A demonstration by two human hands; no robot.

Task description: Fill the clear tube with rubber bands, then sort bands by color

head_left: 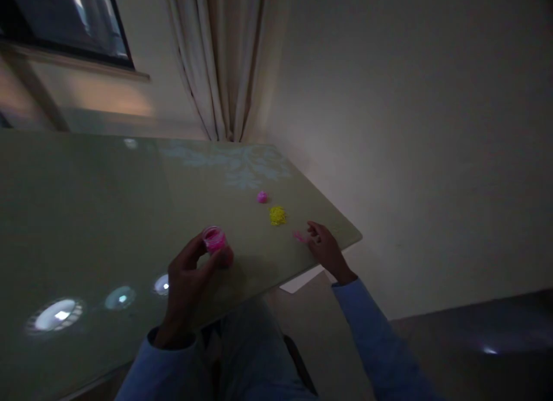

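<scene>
A clear jar with pink contents (215, 239) is held in my left hand (188, 274), its open mouth tilted upward above the table. My right hand (322, 244) is over the table's right part, fingers curled, beside a small pink cluster (299, 236). Whether the fingertips grip any of that cluster is too small to tell. A yellow pile of thin pieces (277, 215) lies on the table between and beyond my hands. Just behind it sits a small round pink object (262, 197).
The glossy table (129, 216) has a pale leaf pattern at its far edge and reflects lamps at the left. Its right corner is near a plain wall (410, 130). A curtain (216, 61) hangs behind, with a window (78, 21) at the upper left.
</scene>
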